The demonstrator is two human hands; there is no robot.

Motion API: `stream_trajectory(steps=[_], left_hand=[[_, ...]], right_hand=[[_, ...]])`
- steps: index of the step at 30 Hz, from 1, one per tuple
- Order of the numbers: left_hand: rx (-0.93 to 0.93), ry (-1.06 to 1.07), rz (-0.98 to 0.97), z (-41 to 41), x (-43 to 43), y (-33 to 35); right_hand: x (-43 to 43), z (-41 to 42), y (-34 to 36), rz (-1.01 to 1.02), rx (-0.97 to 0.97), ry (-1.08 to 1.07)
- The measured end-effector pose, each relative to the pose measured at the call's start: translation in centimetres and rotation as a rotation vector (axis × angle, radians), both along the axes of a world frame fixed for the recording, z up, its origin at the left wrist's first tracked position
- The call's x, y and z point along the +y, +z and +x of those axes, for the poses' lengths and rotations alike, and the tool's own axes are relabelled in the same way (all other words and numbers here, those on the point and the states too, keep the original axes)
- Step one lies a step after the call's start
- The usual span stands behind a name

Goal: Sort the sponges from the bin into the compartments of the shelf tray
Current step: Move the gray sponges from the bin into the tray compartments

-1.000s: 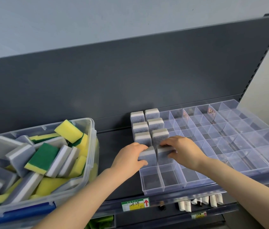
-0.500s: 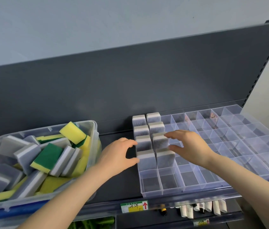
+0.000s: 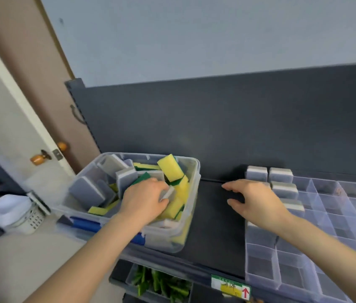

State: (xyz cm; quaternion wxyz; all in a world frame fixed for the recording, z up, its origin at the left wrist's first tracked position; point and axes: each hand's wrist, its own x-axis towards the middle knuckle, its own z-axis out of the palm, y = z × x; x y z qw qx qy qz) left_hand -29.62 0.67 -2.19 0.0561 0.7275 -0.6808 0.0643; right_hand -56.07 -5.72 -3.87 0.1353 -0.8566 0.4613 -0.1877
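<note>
A clear plastic bin (image 3: 191, 193) on the dark shelf holds several grey-white and yellow-green sponges. My left hand (image 3: 145, 197) is inside the bin, fingers curled round a grey-white sponge (image 3: 168, 193). A yellow sponge (image 3: 170, 167) leans against the bin's far wall. To the right lies the clear compartment tray (image 3: 325, 215); several grey sponges (image 3: 280, 174) stand in its left columns. My right hand (image 3: 255, 202) hovers over the tray's left edge with fingers spread and nothing in it, hiding some of the placed sponges.
The dark shelf surface (image 3: 214, 226) lies between bin and tray, with a dark back panel (image 3: 216, 127) behind. A label with a red arrow (image 3: 231, 286) sits on the shelf's front edge. A door with amber knobs (image 3: 39, 158) and a white basket (image 3: 19, 213) are at left.
Both hands have left the sponges placed in the tray. My left hand moved left into the bin and took hold of a grey sponge. The view swung left.
</note>
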Motion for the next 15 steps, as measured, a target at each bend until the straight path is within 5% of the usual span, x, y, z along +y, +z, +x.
stream_trajectory(steps=[15], left_hand=[[0.04, 0.085, -0.033, 20.1, 1.8, 1.9]], right_hand=[[0.6, 18.3, 1.4, -0.042, 0.033, 0.07]])
